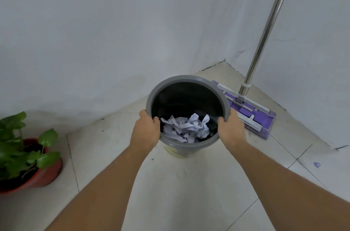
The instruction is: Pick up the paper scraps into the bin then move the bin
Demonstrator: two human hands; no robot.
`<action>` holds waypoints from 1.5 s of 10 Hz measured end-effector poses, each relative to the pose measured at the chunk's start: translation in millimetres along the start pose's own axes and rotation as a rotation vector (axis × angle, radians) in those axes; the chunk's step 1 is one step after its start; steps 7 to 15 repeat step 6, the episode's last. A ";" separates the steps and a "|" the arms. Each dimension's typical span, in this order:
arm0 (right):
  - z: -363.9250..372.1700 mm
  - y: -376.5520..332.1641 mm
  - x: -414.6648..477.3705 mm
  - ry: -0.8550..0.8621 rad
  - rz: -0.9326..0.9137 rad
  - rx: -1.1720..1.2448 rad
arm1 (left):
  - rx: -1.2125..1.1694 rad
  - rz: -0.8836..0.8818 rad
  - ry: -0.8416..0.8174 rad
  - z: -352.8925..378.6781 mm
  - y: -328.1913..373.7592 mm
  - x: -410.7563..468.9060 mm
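Bin (pixel 189 86) dead ahead between my hands, upright, scraps (pixel 186 128) inside. Left hand (pixel 146 131) and right hand (pixel 231 128) clamp opposite rim sides, thumbs inside, equally near. Mop (pixel 248 109) just right; stray scrap (pixel 316 164) on floor (pixel 180 193).

This looks like a corner of a home, perhaps a balcony or utility nook: pale floor tiles (pixel 180 193) meet plain whitewashed walls (pixel 94 31) (scuffed along the base). A flat mop (pixel 251 111) with a steel handle leans there, and a potted plant (pixel 24 155) stands nearby.
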State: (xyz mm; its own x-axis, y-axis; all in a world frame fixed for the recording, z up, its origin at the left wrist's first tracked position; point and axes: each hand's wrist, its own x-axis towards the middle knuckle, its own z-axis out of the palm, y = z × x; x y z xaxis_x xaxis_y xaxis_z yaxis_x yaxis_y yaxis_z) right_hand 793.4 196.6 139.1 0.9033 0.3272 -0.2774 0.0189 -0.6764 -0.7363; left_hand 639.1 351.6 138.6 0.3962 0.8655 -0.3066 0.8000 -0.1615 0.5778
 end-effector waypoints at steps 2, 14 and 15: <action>-1.1 4.4 0.1 -0.027 -0.006 0.000 | 0.004 -0.010 -0.006 1.6 -1.0 -3.8; -33.0 -23.4 -4.3 -0.044 0.070 -0.176 | 0.161 0.016 0.034 -35.4 9.6 -9.9; -33.0 -23.4 -4.3 -0.044 0.070 -0.176 | 0.161 0.016 0.034 -35.4 9.6 -9.9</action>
